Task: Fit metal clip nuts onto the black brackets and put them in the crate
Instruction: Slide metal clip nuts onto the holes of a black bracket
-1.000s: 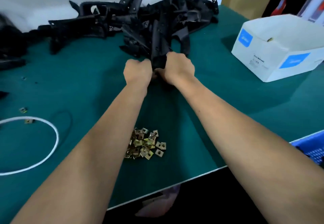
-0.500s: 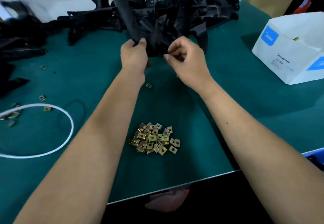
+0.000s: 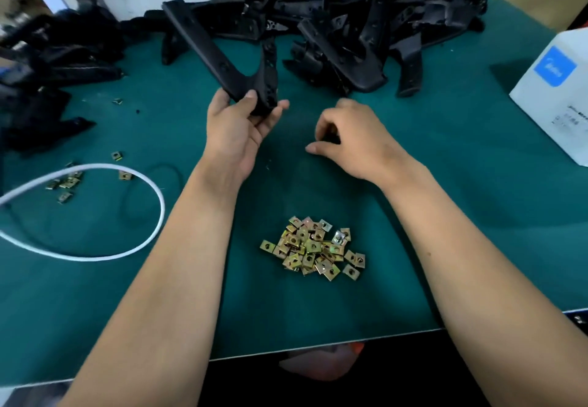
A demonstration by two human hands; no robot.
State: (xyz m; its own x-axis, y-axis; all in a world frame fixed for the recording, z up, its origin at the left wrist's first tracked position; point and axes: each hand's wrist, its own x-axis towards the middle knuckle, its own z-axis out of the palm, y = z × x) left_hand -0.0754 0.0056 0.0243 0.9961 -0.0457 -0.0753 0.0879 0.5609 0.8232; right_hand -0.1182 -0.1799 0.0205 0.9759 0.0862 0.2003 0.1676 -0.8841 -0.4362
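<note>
Holding the bracket at its junction, your left hand grips a stiff, light part above the counter. Your right hand hangs loosely curled, empty. Pinch thin, slippery clip nuts, piled nearer, by their edges.

1. I see one black bracket, Y-shaped, plastic-looking with holes. It is raised off the table, its fork end gripped in the left hand, its long arm angled up and left.
2. Black bracket pile: many tangled pieces along the far edge of the table.
3. Clip nuts: heap of small square brass-coloured metal pieces, near the front edge between the forearms.
4. Stray clip nuts lie scattered at far left.
</note>
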